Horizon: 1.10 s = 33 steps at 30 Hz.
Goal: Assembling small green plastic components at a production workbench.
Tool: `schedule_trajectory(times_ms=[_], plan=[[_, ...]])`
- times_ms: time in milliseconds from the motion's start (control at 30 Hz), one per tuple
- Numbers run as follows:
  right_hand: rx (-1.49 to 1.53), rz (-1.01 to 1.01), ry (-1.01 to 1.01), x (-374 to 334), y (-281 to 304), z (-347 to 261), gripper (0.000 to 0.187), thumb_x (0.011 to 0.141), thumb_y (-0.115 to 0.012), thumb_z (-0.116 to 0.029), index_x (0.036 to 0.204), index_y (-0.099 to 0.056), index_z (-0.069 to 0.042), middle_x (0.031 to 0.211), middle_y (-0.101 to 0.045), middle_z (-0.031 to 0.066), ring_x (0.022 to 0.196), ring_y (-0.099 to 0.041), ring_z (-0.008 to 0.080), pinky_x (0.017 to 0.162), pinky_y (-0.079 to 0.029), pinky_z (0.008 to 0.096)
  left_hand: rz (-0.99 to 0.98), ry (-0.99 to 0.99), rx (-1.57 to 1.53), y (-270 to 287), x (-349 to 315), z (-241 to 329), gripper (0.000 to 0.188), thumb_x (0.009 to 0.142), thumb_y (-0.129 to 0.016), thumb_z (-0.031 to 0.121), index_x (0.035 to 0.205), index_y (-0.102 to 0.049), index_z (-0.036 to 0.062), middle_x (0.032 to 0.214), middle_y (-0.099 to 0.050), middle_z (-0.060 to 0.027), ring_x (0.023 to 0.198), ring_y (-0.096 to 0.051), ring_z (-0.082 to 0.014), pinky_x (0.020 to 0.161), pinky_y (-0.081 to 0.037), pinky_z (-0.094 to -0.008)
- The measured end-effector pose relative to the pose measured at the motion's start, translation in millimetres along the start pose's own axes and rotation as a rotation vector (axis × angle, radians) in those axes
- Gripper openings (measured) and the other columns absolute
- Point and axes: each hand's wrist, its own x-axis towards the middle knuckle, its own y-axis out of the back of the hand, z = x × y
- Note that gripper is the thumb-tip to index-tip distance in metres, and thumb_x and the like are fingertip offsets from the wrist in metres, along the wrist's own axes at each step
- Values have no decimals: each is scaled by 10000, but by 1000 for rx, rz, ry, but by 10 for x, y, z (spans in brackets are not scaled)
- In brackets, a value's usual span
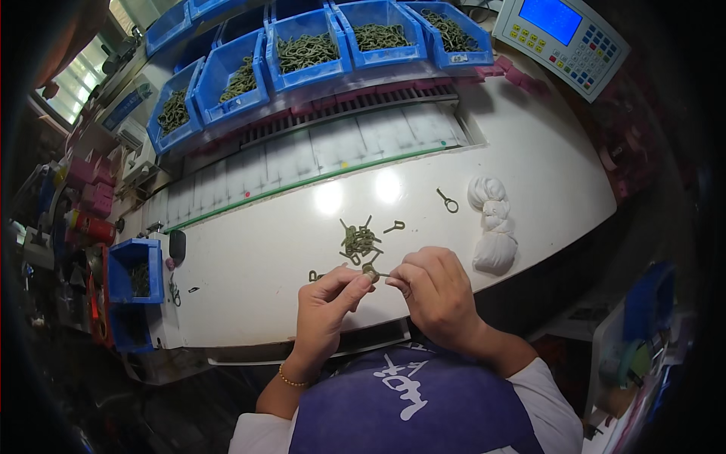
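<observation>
Above the near part of the white table, my left hand pinches a small olive-green looped piece between thumb and fingertips. My right hand is closed with its fingertips at the thin straight end that sticks out from this piece. Just beyond my hands lies a pile of similar olive-green looped pieces. One loose piece rests right of the pile, and a larger ring-ended piece lies farther right. Partly hidden by my left hand is another piece.
A knotted white cloth bundle lies at the right. Along the back stand several blue bins of olive-green pieces, behind a green-edged panel. A keypad device with a blue screen is at back right. Another blue bin sits left.
</observation>
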Motion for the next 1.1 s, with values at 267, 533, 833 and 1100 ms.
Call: schedule_trajectory(times_ms=[267, 533, 833, 1100], plan=[[70, 50, -10, -18, 16, 6, 262, 757, -743, -75, 987, -631, -18, 912, -589, 89, 847, -570, 269, 733, -478, 371, 0, 18, -56, 1, 17, -14, 186, 922, -649, 157, 889, -698, -18, 794, -632, -41, 649, -463, -71, 594, -359, -223], [129, 99, 1, -21, -36, 48, 243, 746, -742, -26, 960, -627, -16, 848, -589, 81, 772, -570, 270, 679, -478, 363, -7, 4, -44, 14, 34, -47, 201, 937, -650, 175, 974, -711, -12, 828, -658, -50, 663, -480, -74, 618, -387, -218], [238, 94, -64, -24, -73, 55, 205, 749, -746, 2, 912, -622, -10, 795, -585, 91, 731, -564, 279, 633, -472, 361, 18, 24, -59, 59, 48, -85, 227, 944, -645, 190, 1021, -710, -13, 821, -664, -57, 653, -485, -80, 620, -395, -219], [238, 89, -54, -25, -82, 41, 205, 745, -747, 5, 906, -620, -11, 795, -585, 90, 728, -563, 275, 630, -471, 358, 14, 21, -68, 63, 49, -92, 224, 938, -649, 191, 988, -704, -21, 808, -660, -66, 640, -503, -92, 596, -397, -229]])
